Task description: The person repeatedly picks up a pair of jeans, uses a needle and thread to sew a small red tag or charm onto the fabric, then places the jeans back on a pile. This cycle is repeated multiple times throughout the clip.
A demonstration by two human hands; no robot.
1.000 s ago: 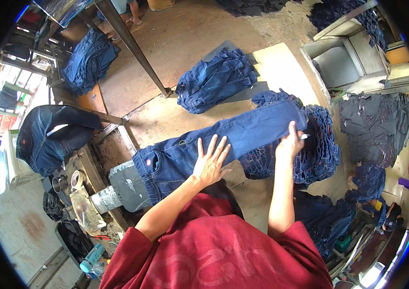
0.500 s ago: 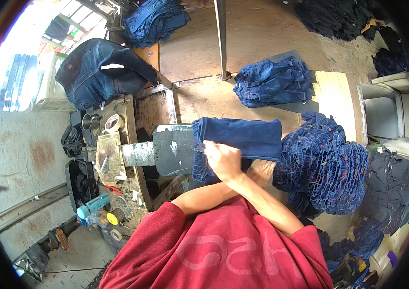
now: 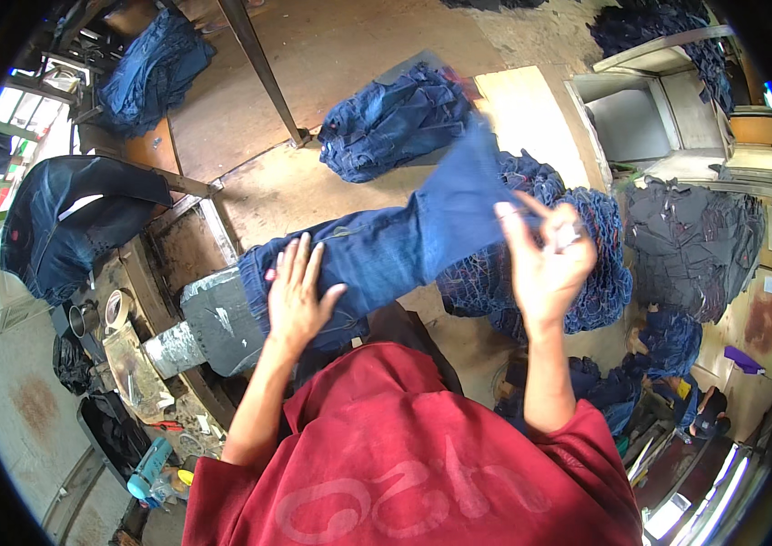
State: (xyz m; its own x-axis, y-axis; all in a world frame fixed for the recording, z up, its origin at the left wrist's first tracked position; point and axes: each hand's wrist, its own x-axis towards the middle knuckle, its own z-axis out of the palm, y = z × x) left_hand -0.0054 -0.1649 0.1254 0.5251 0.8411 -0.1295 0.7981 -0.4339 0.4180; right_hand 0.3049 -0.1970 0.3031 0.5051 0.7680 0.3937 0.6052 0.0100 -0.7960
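Observation:
A pair of blue denim trousers lies across a dark, worn board in front of me. My left hand rests flat on the gathered waistband end, fingers spread. At the other end, the raised denim flap is blurred by motion. Beside that flap is my right hand, thumb and forefinger apart. Its other fingers curl around a small pale thing that I cannot make out. Whether the right hand touches the flap is unclear.
Stacked denim lies just beyond the flap, and another denim pile sits farther off. A dark garment drapes at the left, above a bench with a tape roll and metal cup. Dark grey garments lie at right.
My crossed arms have come apart. The left hand is now on the waistband end, and the right hand has moved off it to the right. The folded denim has opened out, and the view has turned.

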